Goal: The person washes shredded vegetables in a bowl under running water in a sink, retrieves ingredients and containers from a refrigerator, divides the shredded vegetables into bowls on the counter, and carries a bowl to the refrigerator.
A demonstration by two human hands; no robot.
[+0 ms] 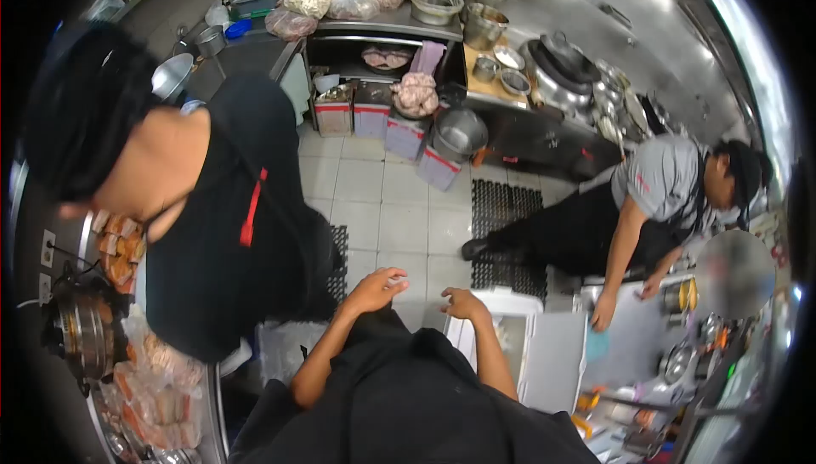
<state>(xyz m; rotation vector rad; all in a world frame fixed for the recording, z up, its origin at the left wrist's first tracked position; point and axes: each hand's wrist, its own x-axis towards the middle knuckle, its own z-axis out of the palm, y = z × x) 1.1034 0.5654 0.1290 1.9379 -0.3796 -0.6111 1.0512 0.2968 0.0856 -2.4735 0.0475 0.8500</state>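
Observation:
My left hand (376,291) is held out in front of my body, its fingers loosely bent and apart, with nothing in it. Opposite it, my right hand (462,303) also hangs in the air, holding nothing, fingers slightly curled but apart. A white cooler box (508,301) stands beside my right forearm, partly hidden by it. Its pale lid (552,360) is swung out to the right, and whatever lies inside is hard to make out. A clear plastic bag or bin (291,347) sits low to the left of my left forearm.
One person (229,234) in black stands close on my left. Another person (654,183) leans over a counter at right, a hand on a blue cloth (597,344). Ahead are lidded bins (371,118), a metal pot (460,133) and black floor mats (507,209).

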